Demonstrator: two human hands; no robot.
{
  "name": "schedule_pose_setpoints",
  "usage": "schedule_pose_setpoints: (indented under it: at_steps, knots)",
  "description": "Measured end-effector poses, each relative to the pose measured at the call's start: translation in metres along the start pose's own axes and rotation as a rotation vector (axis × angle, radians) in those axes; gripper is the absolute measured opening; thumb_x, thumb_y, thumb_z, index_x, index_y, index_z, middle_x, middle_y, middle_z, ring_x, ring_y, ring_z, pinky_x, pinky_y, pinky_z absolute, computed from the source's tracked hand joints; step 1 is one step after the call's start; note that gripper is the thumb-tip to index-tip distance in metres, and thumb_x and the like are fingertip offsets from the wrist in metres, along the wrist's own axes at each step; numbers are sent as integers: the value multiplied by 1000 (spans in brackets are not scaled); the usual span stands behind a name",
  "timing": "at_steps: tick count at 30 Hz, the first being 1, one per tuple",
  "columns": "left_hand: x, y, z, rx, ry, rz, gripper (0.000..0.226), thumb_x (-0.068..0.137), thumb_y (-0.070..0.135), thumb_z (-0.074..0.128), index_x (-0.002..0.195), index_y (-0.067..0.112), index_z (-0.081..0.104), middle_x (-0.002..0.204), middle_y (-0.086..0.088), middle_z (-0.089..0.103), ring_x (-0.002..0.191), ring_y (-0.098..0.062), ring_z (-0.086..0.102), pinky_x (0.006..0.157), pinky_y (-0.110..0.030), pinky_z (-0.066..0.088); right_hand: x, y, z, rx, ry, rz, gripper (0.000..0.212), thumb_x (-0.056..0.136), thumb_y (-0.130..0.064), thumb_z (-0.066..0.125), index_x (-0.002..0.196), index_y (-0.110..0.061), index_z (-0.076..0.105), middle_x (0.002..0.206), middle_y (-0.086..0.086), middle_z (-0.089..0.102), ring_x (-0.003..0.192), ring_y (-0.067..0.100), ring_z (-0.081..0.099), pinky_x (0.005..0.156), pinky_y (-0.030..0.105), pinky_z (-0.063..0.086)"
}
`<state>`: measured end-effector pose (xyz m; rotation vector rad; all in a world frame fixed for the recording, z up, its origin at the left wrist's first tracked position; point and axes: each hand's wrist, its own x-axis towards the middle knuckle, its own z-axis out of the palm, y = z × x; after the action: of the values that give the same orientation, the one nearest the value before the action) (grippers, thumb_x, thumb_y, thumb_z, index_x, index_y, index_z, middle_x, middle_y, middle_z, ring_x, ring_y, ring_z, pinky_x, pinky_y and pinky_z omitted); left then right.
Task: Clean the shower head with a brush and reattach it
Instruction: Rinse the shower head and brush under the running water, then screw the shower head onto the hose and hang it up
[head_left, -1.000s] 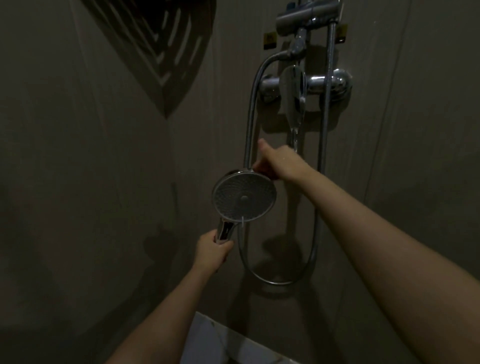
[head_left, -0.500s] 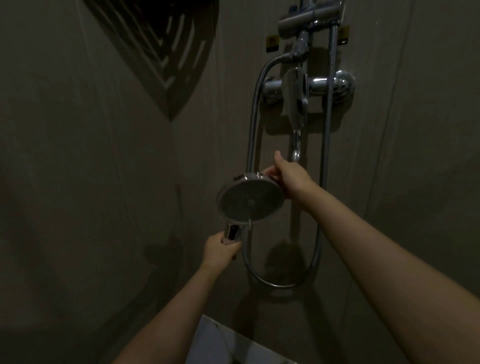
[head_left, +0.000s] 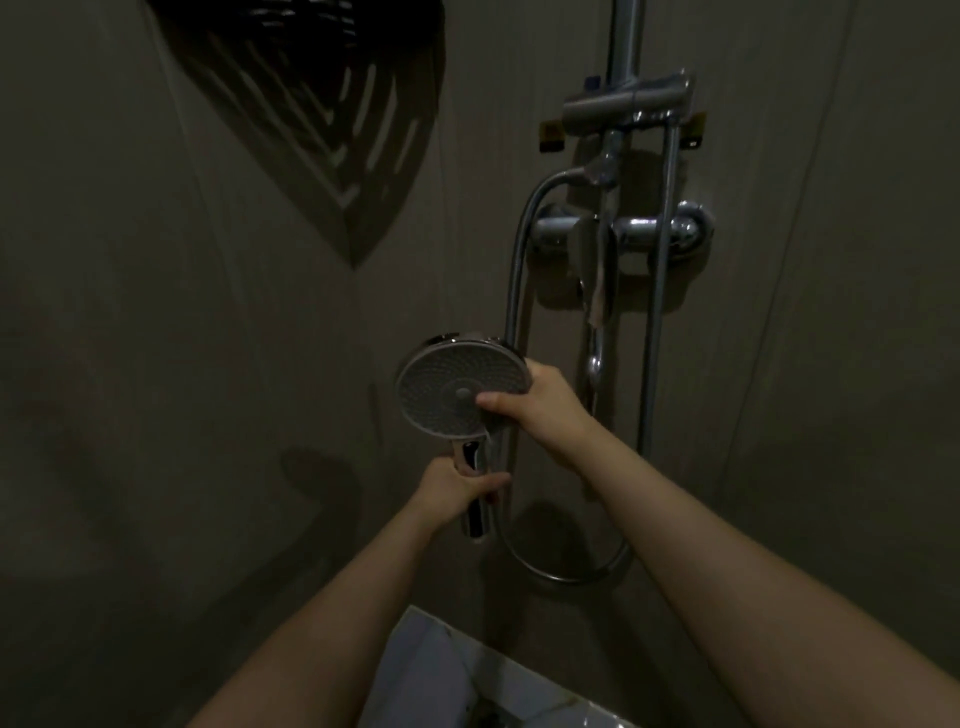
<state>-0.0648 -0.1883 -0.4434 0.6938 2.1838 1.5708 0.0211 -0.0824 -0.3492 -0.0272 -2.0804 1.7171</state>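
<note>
Gripping the shower head (head_left: 447, 395) handle, the left hand (head_left: 452, 491) steadies it; the right hand (head_left: 540, 402) pinches its face.

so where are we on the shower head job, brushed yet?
Done: shower head is off its mount. In hand: left hand grips the handle, right hand holds the rim, thumb on the face. No brush is in view, so brushing can't be confirmed. Left: reattaching it.
</note>
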Motion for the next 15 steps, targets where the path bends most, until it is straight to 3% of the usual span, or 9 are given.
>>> schedule_pose_setpoints:
  at_steps: [2, 5, 10, 15]
  knots:
    - [-3, 30, -10, -23, 16, -9, 20, 74, 11, 76, 63, 5, 61, 66, -12, 61, 72, -23, 58, 66, -24, 47, 10, -31, -2, -2, -28, 12, 28, 81, 1, 65, 98, -20, 57, 95, -2, 64, 92, 17, 64, 80, 33, 57]
    - [-10, 76, -25, -48, 5, -4, 19, 75, 6, 75, 65, 4, 59, 64, -9, 58, 60, -15, 55, 56, -15, 46, 23, -77, -9, 6, -60, 37, 29, 82, -1, 64, 96, -25, 57, 97, -4, 64, 93, 13, 65, 82, 32, 56]
    - [-23, 154, -52, -95, -9, 4, 25, 74, 0, 74, 55, 7, 58, 45, 8, 60, 42, 1, 55, 51, -12, 47, 41, -160, -15, 12, -26, 106, 32, 81, 2, 63, 112, -7, 57, 104, 8, 65, 98, 23, 64, 88, 39, 54]
    - [-43, 232, -82, -114, -19, -7, 34, 76, -1, 72, 47, 10, 57, 37, 10, 56, 39, 4, 52, 49, -10, 43, 49, -247, -17, 56, -30, 113, 34, 81, 8, 60, 112, -5, 57, 91, -2, 64, 84, 10, 63, 73, 19, 56]
